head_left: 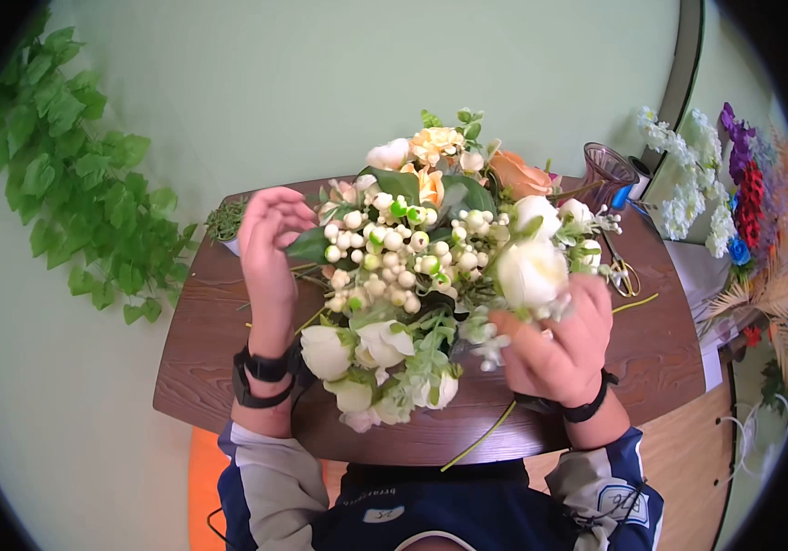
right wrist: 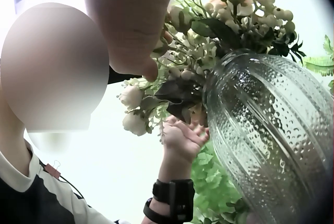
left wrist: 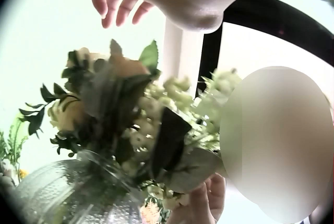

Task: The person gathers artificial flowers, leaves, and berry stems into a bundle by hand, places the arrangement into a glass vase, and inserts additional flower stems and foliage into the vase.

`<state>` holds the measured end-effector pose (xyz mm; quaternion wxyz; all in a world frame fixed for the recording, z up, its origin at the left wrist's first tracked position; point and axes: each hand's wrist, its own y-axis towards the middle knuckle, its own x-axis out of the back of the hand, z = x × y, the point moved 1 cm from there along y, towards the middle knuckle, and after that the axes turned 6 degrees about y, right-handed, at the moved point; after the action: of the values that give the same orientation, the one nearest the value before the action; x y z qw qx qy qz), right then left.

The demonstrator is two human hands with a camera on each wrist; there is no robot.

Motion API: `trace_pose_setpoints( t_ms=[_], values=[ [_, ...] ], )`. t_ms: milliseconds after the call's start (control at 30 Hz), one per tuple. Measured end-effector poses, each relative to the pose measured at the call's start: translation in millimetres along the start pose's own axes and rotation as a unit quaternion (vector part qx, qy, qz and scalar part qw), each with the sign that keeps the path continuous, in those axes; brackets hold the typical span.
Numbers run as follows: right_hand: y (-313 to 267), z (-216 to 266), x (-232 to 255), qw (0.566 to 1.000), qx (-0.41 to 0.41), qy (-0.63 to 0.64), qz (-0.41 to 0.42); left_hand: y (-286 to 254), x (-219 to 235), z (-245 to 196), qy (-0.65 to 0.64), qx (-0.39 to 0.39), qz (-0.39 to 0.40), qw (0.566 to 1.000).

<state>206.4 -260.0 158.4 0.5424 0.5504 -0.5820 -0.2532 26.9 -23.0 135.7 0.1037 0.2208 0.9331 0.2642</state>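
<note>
A full bouquet of artificial flowers (head_left: 394, 266), with white roses, cream berries and peach blooms, stands in a ribbed clear glass vase (right wrist: 261, 130). From above, the blooms hide the vase. My left hand (head_left: 270, 248) is raised at the bouquet's left side, its fingers loosely bent beside a green leaf (head_left: 308, 245) and holding nothing. On the other side, my right hand (head_left: 564, 344) has its thumb and bent fingers at the base of a large white rose (head_left: 531, 273), among small white berry sprigs. I cannot tell whether those fingers pinch a stem.
On the dark wooden table (head_left: 219, 340) lie gold-handled scissors (head_left: 628, 278) and a cut green stem (head_left: 481, 436). A purple glass vase (head_left: 609, 170) stands at the back right, a small potted plant (head_left: 226, 223) at the left. Leafy vines (head_left: 72, 174) hang on the wall.
</note>
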Motion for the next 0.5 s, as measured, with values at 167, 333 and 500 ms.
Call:
trace_pose_setpoints(
  t_ms=[167, 333, 500],
  values=[
    [-4, -5, 5, 0.998, -0.064, -0.020, -0.009, -16, -12, 14, -0.072, -0.060, 0.217, 0.972],
    [-20, 6, 13, 0.991, -0.080, -0.057, -0.087, -36, 15, 43, -0.050, 0.149, 0.279, 0.948],
    [-47, 10, 4, 0.995, -0.051, 0.063, 0.053, -71, -2, 58, 0.071, 0.139, 0.232, 0.960]
  ],
)
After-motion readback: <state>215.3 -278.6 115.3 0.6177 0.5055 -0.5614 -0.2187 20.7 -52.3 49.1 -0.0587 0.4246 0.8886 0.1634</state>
